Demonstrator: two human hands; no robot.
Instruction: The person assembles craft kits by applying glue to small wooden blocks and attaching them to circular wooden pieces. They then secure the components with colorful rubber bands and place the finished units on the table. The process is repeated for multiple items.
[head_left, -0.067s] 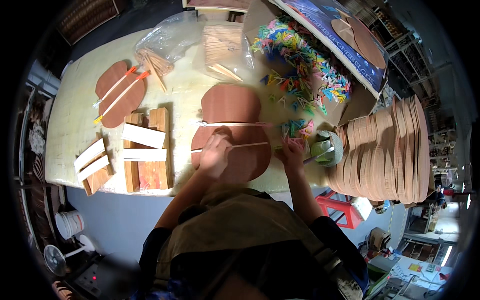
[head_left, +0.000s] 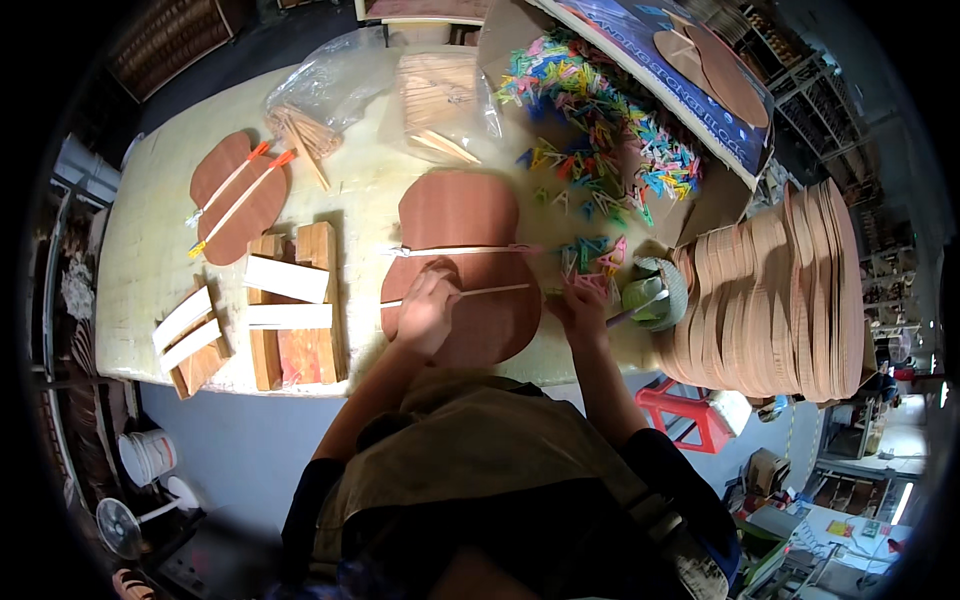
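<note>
In front of me lies a brown guitar-shaped wooden plate (head_left: 480,330). A pale strip (head_left: 455,249) runs across its waist, with a small clip at each end. Lower down, a thin wooden strip (head_left: 500,290) crosses the wider part. My left hand (head_left: 430,308) rests over this strip, fingers bent and closed on it against the plate. Just off the plate's right edge, my right hand (head_left: 580,308) is closed at a pink clothespin (head_left: 592,283); its fingertips are partly hidden. Green and pink clothespins (head_left: 585,255) lie beyond it, and a green glue cup (head_left: 648,300) stands to its right.
A pile of colourful clothespins (head_left: 600,110) spills from a cardboard box at the far right. Stacked guitar-shaped plates (head_left: 765,295) stand at right. Leftward are wooden blocks with white strips (head_left: 290,317) and another clipped plate (head_left: 240,200). Bagged sticks (head_left: 437,95) lie at the back.
The whole view has shifted slightly. Both hands keep their places, the left on the thin strip and the right at the clothespins.
</note>
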